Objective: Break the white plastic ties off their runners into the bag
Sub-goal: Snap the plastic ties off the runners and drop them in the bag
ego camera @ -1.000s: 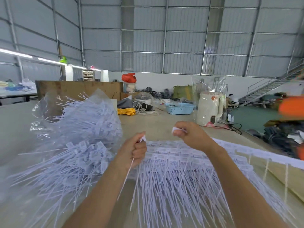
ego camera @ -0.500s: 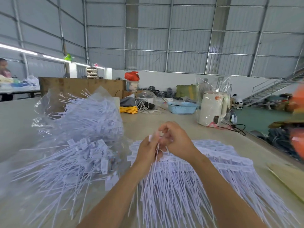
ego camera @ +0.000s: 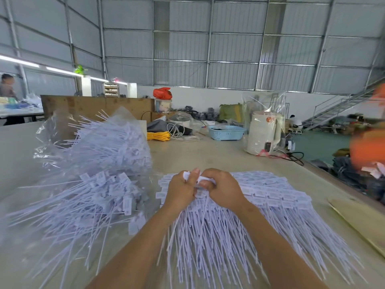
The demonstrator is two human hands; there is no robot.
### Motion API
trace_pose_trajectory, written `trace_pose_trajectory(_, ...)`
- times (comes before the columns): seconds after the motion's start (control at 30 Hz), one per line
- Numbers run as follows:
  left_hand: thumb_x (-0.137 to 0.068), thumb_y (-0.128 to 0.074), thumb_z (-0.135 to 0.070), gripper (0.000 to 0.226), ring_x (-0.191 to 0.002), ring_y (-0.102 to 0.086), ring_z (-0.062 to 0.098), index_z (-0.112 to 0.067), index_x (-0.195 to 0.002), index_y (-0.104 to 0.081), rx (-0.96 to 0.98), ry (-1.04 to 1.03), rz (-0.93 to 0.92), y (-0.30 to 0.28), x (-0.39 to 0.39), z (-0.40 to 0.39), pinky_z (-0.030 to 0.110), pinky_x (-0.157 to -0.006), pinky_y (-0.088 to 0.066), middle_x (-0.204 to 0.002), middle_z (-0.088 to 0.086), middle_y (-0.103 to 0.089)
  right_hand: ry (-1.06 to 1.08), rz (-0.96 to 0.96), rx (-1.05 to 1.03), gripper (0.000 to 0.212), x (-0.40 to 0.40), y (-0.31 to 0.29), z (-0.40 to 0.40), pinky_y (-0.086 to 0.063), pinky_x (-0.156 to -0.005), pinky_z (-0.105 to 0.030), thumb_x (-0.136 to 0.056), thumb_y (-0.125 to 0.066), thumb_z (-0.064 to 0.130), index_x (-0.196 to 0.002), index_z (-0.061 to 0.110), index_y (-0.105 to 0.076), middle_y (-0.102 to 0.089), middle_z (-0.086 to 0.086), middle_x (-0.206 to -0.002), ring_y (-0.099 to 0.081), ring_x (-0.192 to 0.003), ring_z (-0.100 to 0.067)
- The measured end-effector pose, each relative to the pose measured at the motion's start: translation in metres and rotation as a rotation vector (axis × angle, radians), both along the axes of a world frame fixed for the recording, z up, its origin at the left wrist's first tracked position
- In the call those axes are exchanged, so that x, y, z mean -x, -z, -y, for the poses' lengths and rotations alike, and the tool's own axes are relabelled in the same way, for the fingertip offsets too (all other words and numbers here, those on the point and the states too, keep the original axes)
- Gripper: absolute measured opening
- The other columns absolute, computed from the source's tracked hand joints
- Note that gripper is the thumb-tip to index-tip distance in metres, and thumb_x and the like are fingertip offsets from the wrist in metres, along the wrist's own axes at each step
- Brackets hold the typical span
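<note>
Far left there's a clear plastic bag point(ego camera: 62, 130) lying on the table point(ego camera: 208, 155), stuffed with loose white ties point(ego camera: 108, 147), and more loose ones spill out of it in a messy heap toward the near edge. Moving to the middle, the left hand point(ego camera: 180, 189) and right hand point(ego camera: 223, 189) are pressed right up against each other over the pile of ties still on runners point(ego camera: 270, 192). Both have a tight grip, fingers curled around the white tag ends of a tie or two, with the thin tails hanging down between the wrists; can't tell exactly how many they've got. That pile fans out under the forearms and off to the right. Farther back sit a blue basket point(ego camera: 226, 132) and a white kettle in plastic wrap point(ego camera: 263, 132).
</note>
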State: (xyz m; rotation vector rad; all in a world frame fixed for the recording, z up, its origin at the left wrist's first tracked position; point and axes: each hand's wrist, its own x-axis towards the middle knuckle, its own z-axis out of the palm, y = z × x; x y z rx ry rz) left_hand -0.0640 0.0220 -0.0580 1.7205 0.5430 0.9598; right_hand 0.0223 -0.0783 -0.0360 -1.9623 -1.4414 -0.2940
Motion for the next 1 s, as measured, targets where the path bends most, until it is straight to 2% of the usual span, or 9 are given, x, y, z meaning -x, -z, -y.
trace_pose_trajectory(0.1, -0.094, -0.052, -0.042, 0.048, -0.032, -0.039, 0.012, -0.016, -0.054, -0.049, 0.017, -0.001, -0.157, -0.009, 0.002, 0.001, 0.022, -0.043, -0.029, -0.032, -0.005, -0.042, 0.063, 0.151, 0.001, 0.013, 0.000, 0.003, 0.004, -0.044, -0.074, -0.032, -0.092, -0.053, 0.017, -0.095, 0.014, -0.066, -0.065, -0.001, -0.096, -0.059, -0.088, -0.026)
trace_pose_trajectory(0.2, -0.096, -0.048, -0.044, 0.049, -0.024, -0.033, 0.010, -0.010, -0.061, -0.053, 0.145, 0.047, -0.357, -0.021, 0.009, 0.007, 0.012, -0.034, -0.023, -0.031, -0.005, -0.041, 0.089, 0.287, 0.038, 0.018, -0.002, 0.005, 0.006, -0.026, -0.073, -0.027, -0.092, -0.051, 0.015, -0.100, 0.021, -0.065, -0.063, 0.009, -0.107, -0.060, -0.094, -0.019)
trace_pose_trajectory(0.33, -0.098, -0.041, -0.047, 0.043, -0.023, -0.021, 0.002, -0.016, -0.068, -0.045, 0.490, 0.457, -0.473, -0.053, 0.034, 0.016, 0.011, -0.026, -0.013, -0.034, -0.009, -0.029, 0.104, 0.221, 0.030, 0.013, -0.017, 0.012, 0.007, -0.037, -0.074, -0.030, -0.093, -0.051, 0.014, -0.095, 0.015, -0.064, -0.064, 0.000, -0.099, -0.060, -0.093, -0.026)
trace_pose_trajectory(0.43, -0.096, -0.041, -0.050, 0.043, -0.026, -0.022, 0.001, -0.016, -0.070, -0.050, 0.437, 0.595, -0.360, -0.077, 0.051, 0.017, 0.011, -0.027, -0.015, -0.038, -0.010, -0.028, 0.145, 0.098, 0.048, 0.014, -0.030, 0.022, 0.010, -0.043, -0.075, -0.034, -0.094, -0.051, 0.015, -0.098, 0.011, -0.064, -0.065, -0.008, -0.101, -0.061, -0.095, -0.030)
trace_pose_trajectory(0.6, -0.098, -0.042, -0.045, 0.042, -0.033, -0.029, 0.005, -0.009, -0.085, -0.056, 0.059, 0.105, -0.140, -0.107, 0.084, -0.021, 0.014, -0.037, -0.020, -0.053, -0.002, -0.040, 0.078, -0.012, -0.002, 0.016, -0.029, 0.022, 0.007, -0.045, -0.084, -0.036, -0.095, -0.052, 0.019, -0.103, 0.012, -0.064, -0.064, -0.008, -0.105, -0.058, -0.098, -0.029)
trace_pose_trajectory(0.7, -0.101, -0.040, -0.037, 0.032, -0.034, -0.030, 0.005, -0.011, -0.090, -0.055, 0.141, -0.081, 0.162, -0.121, 0.110, -0.062, 0.014, -0.036, -0.020, -0.059, 0.000, -0.043, 0.050, 0.010, -0.020, 0.016, -0.028, 0.021, 0.009, -0.045, -0.081, -0.040, -0.095, -0.053, 0.016, -0.099, 0.007, -0.066, -0.063, -0.013, -0.101, -0.056, -0.096, -0.032)
trace_pose_trajectory(0.8, -0.101, -0.040, -0.035, 0.029, -0.035, -0.032, 0.004, -0.019, -0.082, -0.054, 0.136, -0.054, 0.387, -0.131, 0.134, -0.091, 0.013, -0.034, -0.023, -0.054, -0.005, -0.049, 0.049, 0.006, -0.001, 0.017, -0.027, 0.021, 0.010, -0.044, -0.082, -0.039, -0.095, -0.053, 0.015, -0.101, 0.006, -0.066, -0.065, -0.015, -0.103, -0.057, -0.098, -0.032)
trace_pose_trajectory(0.9, -0.099, -0.045, -0.034, 0.025, -0.042, -0.044, 0.005, -0.017, -0.090, -0.062, -0.240, -0.089, -0.100, -0.115, 0.140, -0.108, 0.014, -0.039, -0.034, -0.053, -0.009, -0.059, 0.040, -0.006, 0.021, 0.019, -0.027, 0.022, 0.009, -0.045, -0.085, -0.038, -0.095, -0.052, 0.017, -0.105, 0.008, -0.066, -0.066, -0.012, -0.108, -0.057, -0.102, -0.030)
trace_pose_trajectory(1.0, -0.098, -0.047, -0.032, 0.033, -0.078, -0.061, 0.013, -0.002, -0.111, -0.058, -0.567, -0.098, -0.724, -0.083, 0.135, -0.120, 0.024, -0.072, -0.049, -0.085, 0.002, -0.068, 0.066, -0.022, 0.052, 0.026, -0.026, 0.022, 0.010, -0.042, -0.095, -0.036, -0.096, -0.051, 0.022, -0.116, 0.011, -0.063, -0.061, -0.009, -0.123, -0.054, -0.114, -0.028)
